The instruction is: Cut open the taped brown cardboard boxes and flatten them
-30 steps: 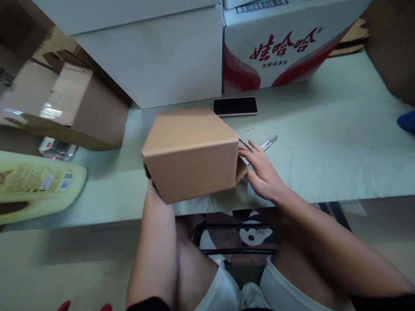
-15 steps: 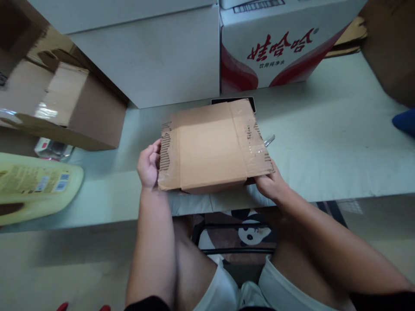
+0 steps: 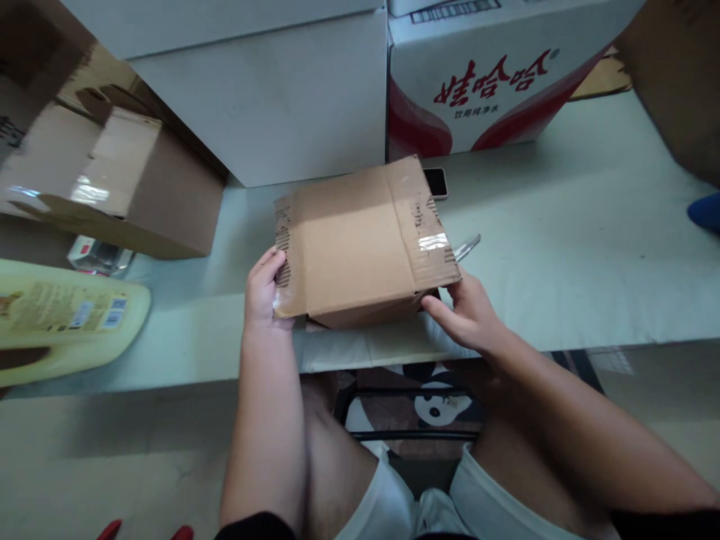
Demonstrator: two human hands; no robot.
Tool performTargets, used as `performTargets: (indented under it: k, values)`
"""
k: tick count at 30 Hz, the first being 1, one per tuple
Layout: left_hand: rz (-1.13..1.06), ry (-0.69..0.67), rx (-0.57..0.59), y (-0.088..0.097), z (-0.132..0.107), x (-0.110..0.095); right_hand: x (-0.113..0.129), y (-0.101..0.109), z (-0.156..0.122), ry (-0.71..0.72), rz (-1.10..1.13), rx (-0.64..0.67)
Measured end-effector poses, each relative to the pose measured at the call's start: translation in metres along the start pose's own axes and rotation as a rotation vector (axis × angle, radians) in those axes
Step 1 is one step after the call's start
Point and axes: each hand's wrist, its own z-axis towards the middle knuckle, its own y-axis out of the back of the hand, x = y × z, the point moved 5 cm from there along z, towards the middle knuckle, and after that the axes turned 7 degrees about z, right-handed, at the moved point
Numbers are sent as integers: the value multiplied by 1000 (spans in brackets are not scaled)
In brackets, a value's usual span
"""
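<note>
A brown cardboard box (image 3: 352, 240) with torn, ragged end flaps is tilted in front of me, above the pale cloth. My left hand (image 3: 264, 285) grips its left flap, thumb on top and fingers mostly hidden. At the near right corner is my right hand (image 3: 464, 311). Its thumb lies against the box's front side, and its other fingers are partly hidden under the right flap. Clear tape and handwriting show on that flap. Just beyond it a silvery metal object (image 3: 468, 246) pokes out, too covered to name. A dark-screened phone-like device (image 3: 436, 182) lies behind the box.
A white carton (image 3: 315, 112) and a red-and-white water carton (image 3: 478, 97) stand at the back. On the left are an opened brown box (image 3: 174, 187), a yellow bottle (image 3: 84, 322) and a small clear container (image 3: 98, 255). A blue object (image 3: 706, 214) is at the right edge.
The cardboard box has tipped and shifted slightly left and away, baring more of its front side and the phone-like device. My right thumb has come into view at its near corner.
</note>
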Motion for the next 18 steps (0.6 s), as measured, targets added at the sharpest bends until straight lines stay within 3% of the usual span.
performTargets:
  k: [7,13,18]
  values:
    - [-178,80,41,-14,-31,-21,3,4,3,-52,-110,-116]
    - [-105,298,15,-23,-39,-12,-1,7,3,-111,-118,-167]
    - [-50,183,-16,-20,-29,-7,-4,7,2,-136,-91,-186]
